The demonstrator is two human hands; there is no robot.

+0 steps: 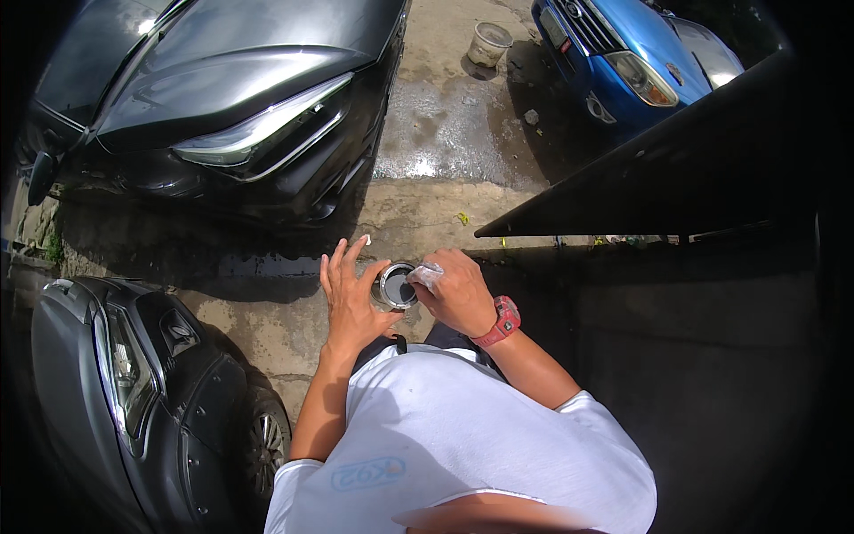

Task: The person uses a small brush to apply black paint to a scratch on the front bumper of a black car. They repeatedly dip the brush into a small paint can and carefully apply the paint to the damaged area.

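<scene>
While you stand near a black car [240, 80], your left hand [351, 295] grips a can [398, 287] between thumb and forefinger, its other fingers spread, and your right hand [459, 287], fingers curled, holds a crumpled, pale wad [428, 275] at the can's right edge. Held just in front of your white shirt [445, 392], the can could tip if that 2-digit grip slackens. It looks round, silver-rimmed and dark grey inside.
</scene>
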